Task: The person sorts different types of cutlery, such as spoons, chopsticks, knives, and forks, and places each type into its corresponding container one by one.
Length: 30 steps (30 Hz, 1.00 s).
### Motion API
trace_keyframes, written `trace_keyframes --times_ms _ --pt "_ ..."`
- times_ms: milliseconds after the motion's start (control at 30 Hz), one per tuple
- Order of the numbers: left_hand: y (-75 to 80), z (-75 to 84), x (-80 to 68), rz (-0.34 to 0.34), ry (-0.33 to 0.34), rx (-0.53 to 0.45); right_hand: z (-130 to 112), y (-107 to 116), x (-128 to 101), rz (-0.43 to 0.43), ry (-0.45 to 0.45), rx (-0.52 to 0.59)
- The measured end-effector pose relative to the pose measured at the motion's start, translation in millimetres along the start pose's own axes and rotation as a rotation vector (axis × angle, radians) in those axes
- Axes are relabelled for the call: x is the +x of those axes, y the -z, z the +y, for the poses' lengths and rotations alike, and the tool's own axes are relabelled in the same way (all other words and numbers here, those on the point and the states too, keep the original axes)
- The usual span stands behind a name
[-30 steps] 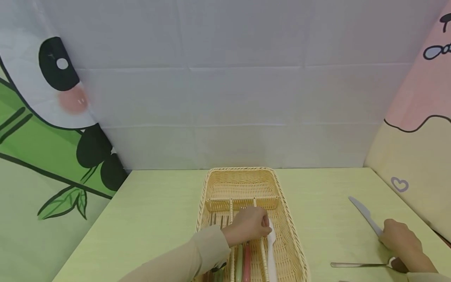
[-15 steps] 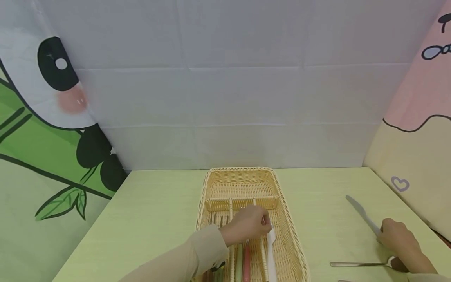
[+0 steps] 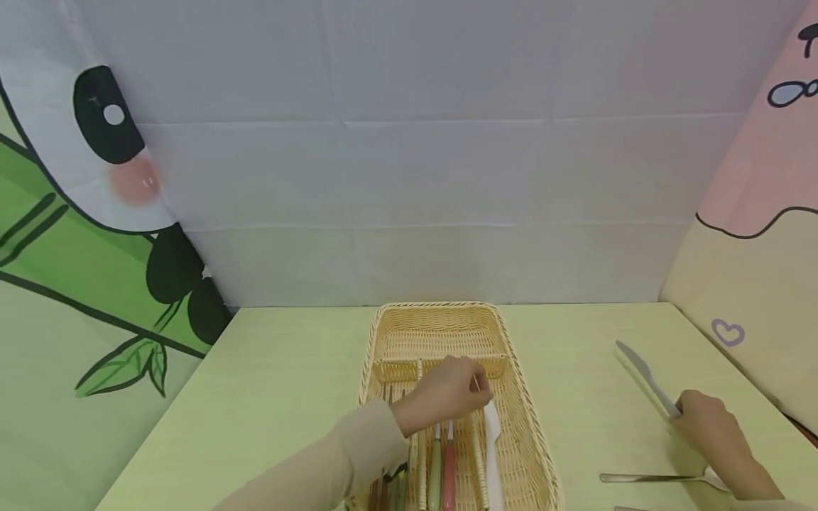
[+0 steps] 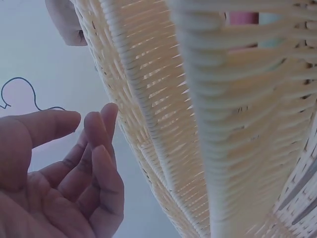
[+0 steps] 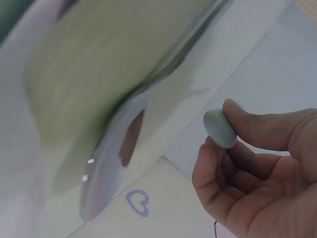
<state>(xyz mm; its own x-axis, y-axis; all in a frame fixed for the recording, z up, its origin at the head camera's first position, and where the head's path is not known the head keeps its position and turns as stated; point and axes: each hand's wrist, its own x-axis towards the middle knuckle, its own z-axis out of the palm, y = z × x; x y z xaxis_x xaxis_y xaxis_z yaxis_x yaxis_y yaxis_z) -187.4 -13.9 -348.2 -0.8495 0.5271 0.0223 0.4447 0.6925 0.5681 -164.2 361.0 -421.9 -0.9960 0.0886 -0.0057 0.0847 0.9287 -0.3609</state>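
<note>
Left hand (image 3: 446, 390) over basket (image 3: 441, 341), fingers bent, right hand (image 3: 706, 423) pinching knife (image 3: 646, 372)

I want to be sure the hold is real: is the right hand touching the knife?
Touching. The right wrist view shows it: the right hand pinches the end of the knife, with the thumb directly against it.

Beige long sleeves (image 3: 297, 465) (left one showing broad cuff (image 3: 377, 434)); hands (image 3: 447, 392) bare.

Soft, even head-view light; hazy, bluish wrist views; small white glints on the spoon (image 5: 110, 158)
</note>
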Motion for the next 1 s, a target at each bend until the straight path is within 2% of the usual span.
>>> trace_keyframes --times_ms 333,633,1000 --pt "-1.6 4.2 7.5 -0.026 -0.015 -0.063 -30 -2 -7 0.044 0.045 0.073" --pt "-8.4 6.7 17.8 -0.067 -0.03 -0.145 -60 -4 -16 0.124 0.1 0.073" --pt "-10.7 10.7 25.8 -0.064 -0.021 -0.196 -98 -5 -29 0.16 0.137 0.103"
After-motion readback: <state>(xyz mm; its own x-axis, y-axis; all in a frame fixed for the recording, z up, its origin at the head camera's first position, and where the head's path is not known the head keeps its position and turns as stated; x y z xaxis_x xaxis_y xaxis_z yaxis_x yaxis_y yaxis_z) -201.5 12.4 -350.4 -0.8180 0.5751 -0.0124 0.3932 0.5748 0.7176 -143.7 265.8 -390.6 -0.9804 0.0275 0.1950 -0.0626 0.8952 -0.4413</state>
